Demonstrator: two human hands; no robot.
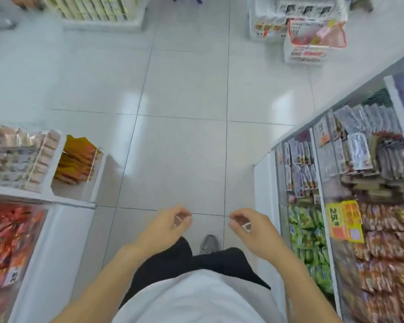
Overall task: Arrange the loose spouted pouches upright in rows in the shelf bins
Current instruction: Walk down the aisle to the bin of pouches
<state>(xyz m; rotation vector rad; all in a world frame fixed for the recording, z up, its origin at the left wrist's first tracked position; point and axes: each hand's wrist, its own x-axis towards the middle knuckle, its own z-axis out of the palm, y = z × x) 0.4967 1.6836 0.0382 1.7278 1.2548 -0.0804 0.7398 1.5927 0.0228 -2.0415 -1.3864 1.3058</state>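
Glossy white floor tiles point(184, 89) lie beneath both hands, loosely curled, holding nothing.

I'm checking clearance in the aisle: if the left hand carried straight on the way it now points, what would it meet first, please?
Probably nothing soon: the left hand points up the aisle over bare floor tiles. The white shelf unit lies far ahead, though depth is unclear.

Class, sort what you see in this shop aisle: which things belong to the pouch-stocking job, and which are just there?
Job:
left hand, holding nothing
right hand, holding nothing
orange pouches in a shelf bin

Just there:
white basket
green packets
red packets
yellow price tag
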